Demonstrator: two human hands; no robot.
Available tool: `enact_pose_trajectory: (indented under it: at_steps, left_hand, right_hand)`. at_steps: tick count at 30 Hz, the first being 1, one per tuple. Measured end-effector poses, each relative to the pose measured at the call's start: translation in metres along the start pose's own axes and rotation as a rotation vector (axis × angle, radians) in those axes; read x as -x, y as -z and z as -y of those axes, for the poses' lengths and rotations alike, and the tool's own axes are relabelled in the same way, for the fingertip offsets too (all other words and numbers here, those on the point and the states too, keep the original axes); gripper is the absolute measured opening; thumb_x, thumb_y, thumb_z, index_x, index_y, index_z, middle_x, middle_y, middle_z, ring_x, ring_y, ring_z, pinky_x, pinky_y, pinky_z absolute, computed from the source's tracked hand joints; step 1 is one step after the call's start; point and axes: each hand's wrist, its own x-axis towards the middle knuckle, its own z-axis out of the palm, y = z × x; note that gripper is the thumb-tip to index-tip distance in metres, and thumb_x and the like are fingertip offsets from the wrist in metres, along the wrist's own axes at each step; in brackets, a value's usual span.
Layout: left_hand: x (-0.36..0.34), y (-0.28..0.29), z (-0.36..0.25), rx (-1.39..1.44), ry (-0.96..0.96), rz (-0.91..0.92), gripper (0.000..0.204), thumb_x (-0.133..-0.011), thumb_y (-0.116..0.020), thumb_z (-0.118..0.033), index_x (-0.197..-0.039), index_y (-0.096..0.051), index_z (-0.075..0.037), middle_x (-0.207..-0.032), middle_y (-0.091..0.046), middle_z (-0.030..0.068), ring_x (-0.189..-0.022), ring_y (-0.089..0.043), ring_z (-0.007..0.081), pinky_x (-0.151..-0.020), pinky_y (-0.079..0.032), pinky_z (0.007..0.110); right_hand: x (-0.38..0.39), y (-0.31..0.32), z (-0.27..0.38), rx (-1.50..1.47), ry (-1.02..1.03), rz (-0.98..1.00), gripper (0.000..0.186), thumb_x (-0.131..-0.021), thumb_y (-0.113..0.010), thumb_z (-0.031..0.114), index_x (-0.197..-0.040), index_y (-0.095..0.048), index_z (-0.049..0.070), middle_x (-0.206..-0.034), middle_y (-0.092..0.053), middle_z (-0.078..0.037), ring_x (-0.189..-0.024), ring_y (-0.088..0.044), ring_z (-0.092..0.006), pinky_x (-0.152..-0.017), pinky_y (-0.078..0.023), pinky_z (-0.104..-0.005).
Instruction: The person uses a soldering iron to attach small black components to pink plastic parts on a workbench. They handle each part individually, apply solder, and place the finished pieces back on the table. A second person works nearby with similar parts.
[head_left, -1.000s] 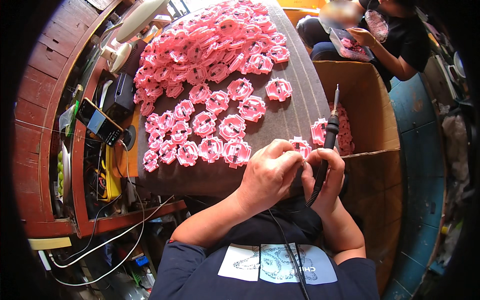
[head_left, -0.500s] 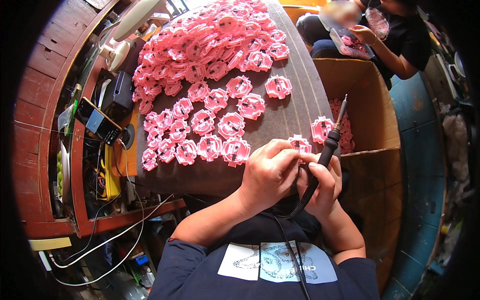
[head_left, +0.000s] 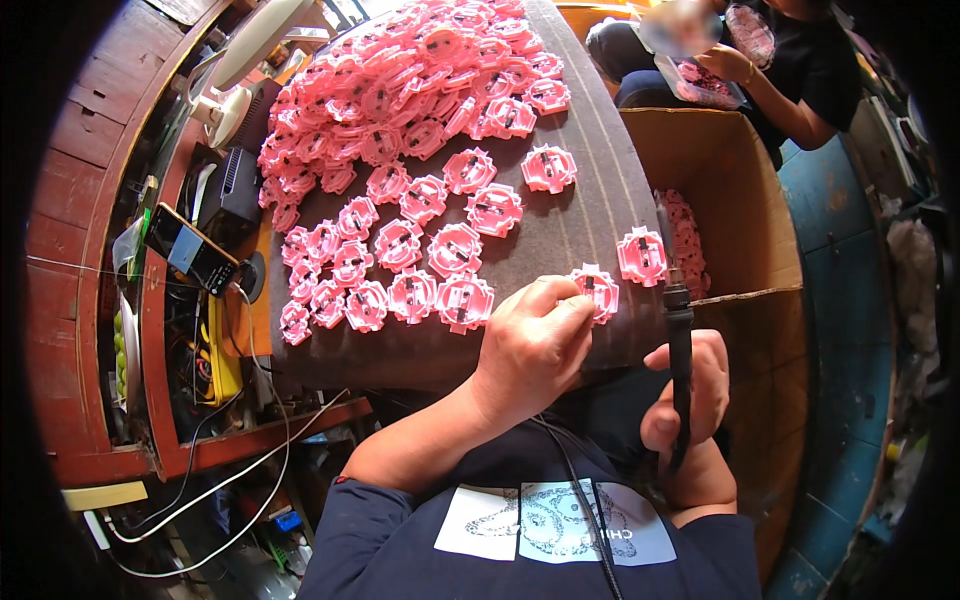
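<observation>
My right hand (head_left: 697, 385) grips a soldering iron (head_left: 679, 340) by its black handle, with the metal tip upward, just right of the table edge. My left hand (head_left: 535, 338) is closed, its fingertips pressed together at the left edge of a pink plastic part (head_left: 601, 292) with a dark strip in its middle. Whatever those fingertips pinch, if anything, is hidden. Another pink part (head_left: 641, 257) lies near the iron's tip. To the left, several similar pink parts (head_left: 465, 300) lie in loose rows on the dark tabletop (head_left: 585, 190).
A large heap of pink parts (head_left: 400, 80) covers the table's far end. An open cardboard box (head_left: 735, 200) holding pink parts stands at the right. Beyond it sits a person (head_left: 800, 90) with a clear tub (head_left: 705, 88). A phone (head_left: 192, 248) and cables (head_left: 285, 430) are at the left.
My right hand has moved right, away from my left hand, and the soldering iron has turned more upright. My left hand stays beside the pink part, which now shows more fully.
</observation>
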Motion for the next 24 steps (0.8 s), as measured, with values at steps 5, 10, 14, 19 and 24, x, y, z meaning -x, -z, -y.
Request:
enact_pose_trajectory:
  at_steps: [5,10,14,19,24]
  left_hand:
    - [0.001,0.000,0.001,-0.017,-0.012,0.010,0.024,-0.081,-0.078,0.006,-0.103,-0.072,-0.003,-0.100,-0.069,0.0138,-0.087,-0.071,0.0334,-0.074,-0.059,0.041]
    - [0.001,0.002,-0.002,-0.050,-0.005,0.026,0.024,-0.082,-0.077,0.005,-0.104,-0.072,-0.003,-0.100,-0.069,0.0141,-0.087,-0.071,0.0338,-0.074,-0.058,0.042]
    - [-0.001,0.002,-0.003,-0.045,0.000,0.032,0.023,-0.083,-0.077,0.005,-0.104,-0.072,-0.002,-0.100,-0.069,0.0142,-0.088,-0.071,0.0340,-0.075,-0.058,0.042]
    - [-0.001,0.002,-0.004,-0.051,0.000,0.034,0.022,-0.084,-0.076,0.005,-0.103,-0.072,-0.002,-0.101,-0.068,0.0143,-0.088,-0.071,0.0341,-0.075,-0.058,0.042]
    - [-0.001,0.002,-0.004,-0.063,-0.006,0.029,0.021,-0.084,-0.076,0.005,-0.103,-0.072,-0.002,-0.101,-0.068,0.0142,-0.088,-0.071,0.0340,-0.075,-0.058,0.042]
  right_hand:
    - [0.000,0.018,0.014,0.075,-0.049,0.059,0.065,-0.108,-0.054,0.059,-0.135,-0.058,0.001,-0.087,-0.065,-0.012,-0.073,-0.059,-0.0278,-0.063,-0.051,-0.0409]
    - [-0.002,0.034,0.030,-0.018,-0.074,0.153,0.024,-0.098,-0.068,0.022,-0.116,-0.067,0.006,-0.072,-0.057,-0.004,-0.062,-0.052,-0.0227,-0.057,-0.041,-0.0369]
    - [-0.003,0.035,0.032,-0.015,-0.052,0.208,0.023,-0.092,-0.067,0.014,-0.113,-0.068,0.006,-0.070,-0.056,-0.003,-0.061,-0.051,-0.0221,-0.057,-0.040,-0.0370]
    - [-0.004,0.033,0.032,-0.035,-0.043,0.232,0.024,-0.088,-0.066,0.011,-0.111,-0.068,0.006,-0.068,-0.055,-0.002,-0.061,-0.051,-0.0219,-0.057,-0.040,-0.0372]
    - [-0.003,0.034,0.033,-0.023,-0.034,0.245,0.027,-0.084,-0.066,0.009,-0.111,-0.068,0.006,-0.068,-0.055,-0.002,-0.060,-0.051,-0.0219,-0.056,-0.039,-0.0372]
